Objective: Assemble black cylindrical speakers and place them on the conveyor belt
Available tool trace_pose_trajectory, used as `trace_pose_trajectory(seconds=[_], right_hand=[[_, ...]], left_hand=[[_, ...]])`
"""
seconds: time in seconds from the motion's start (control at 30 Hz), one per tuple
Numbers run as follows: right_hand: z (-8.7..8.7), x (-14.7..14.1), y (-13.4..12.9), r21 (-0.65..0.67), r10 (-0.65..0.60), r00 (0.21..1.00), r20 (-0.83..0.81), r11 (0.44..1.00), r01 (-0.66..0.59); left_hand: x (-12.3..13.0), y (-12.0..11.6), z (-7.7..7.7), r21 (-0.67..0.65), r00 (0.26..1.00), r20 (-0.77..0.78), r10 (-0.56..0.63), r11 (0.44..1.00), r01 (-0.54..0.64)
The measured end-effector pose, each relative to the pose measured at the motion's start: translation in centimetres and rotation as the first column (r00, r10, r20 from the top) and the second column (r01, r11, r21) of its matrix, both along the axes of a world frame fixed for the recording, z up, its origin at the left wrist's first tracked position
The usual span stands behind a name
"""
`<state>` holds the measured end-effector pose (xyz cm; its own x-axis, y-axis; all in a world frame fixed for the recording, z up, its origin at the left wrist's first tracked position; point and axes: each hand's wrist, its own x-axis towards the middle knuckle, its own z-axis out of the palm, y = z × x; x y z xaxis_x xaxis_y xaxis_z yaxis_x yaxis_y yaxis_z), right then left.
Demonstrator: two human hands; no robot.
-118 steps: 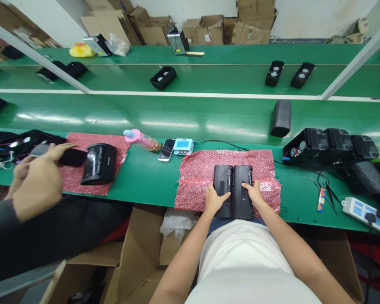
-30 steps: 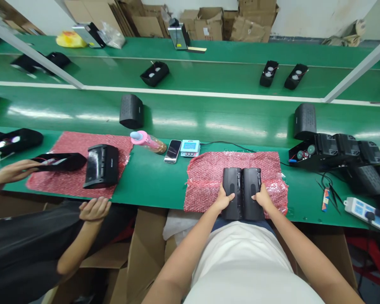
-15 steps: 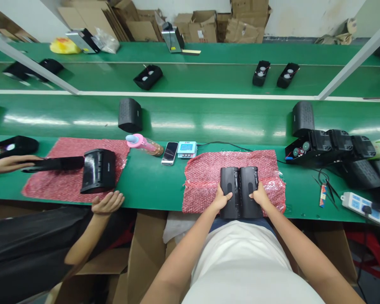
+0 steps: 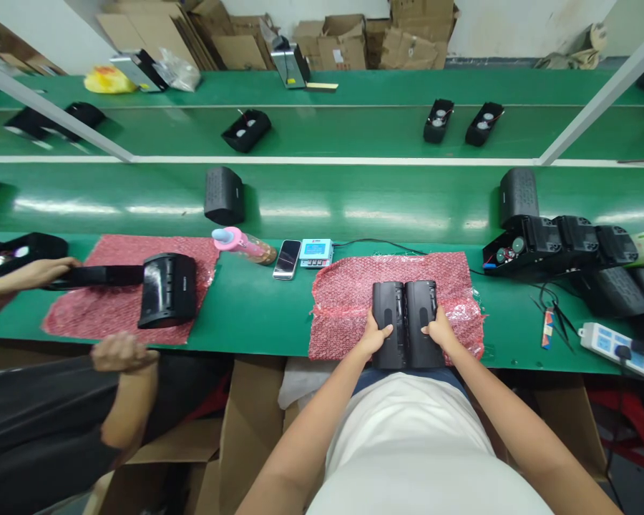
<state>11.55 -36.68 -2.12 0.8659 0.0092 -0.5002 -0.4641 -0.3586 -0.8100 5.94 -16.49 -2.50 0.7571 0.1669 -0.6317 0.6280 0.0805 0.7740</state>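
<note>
Two long black plastic housings (image 4: 388,295) lie side by side at the front edge of the bench, on red bubble wrap (image 4: 348,286). They look like speaker casings; whether they are joined along the middle I cannot tell. My left hand (image 4: 374,336) is closed around the outer side of the left one, its thumb on top. On the outer side of the right housing (image 4: 423,295), my right hand (image 4: 438,332) grips in the same way. The undersides and most of my fingers are hidden.
A blue-white meter (image 4: 316,253), a phone (image 4: 287,259) and a pink-capped bottle (image 4: 244,244) stand left of the wrap. Black casings (image 4: 542,236), tweezers (image 4: 561,322) and a power strip (image 4: 617,347) lie right. At left, a co-worker's hand (image 4: 48,272) holds a black part.
My hands and the two housings stay almost still. The co-worker's nearer hand has moved left, away from the black casing, and closed; their other hand has shifted slightly right.
</note>
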Motion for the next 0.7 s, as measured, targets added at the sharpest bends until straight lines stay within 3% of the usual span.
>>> trace_pose_trajectory(seconds=[0.43,0.7], right_hand=[[1.4,-0.6,-0.7,0.265,0.043,0.998,0.038,0.963,-0.051],[1.1,-0.6,-0.2,0.257,-0.023,0.997,0.077,0.966,0.002]], left_hand=[[0.2,-0.2,0.8,-0.057,1.0,-0.013,0.017,0.998,-0.017],[0.3,-0.4,1.5,-0.04,1.0,-0.002,0.007,0.999,-0.007]])
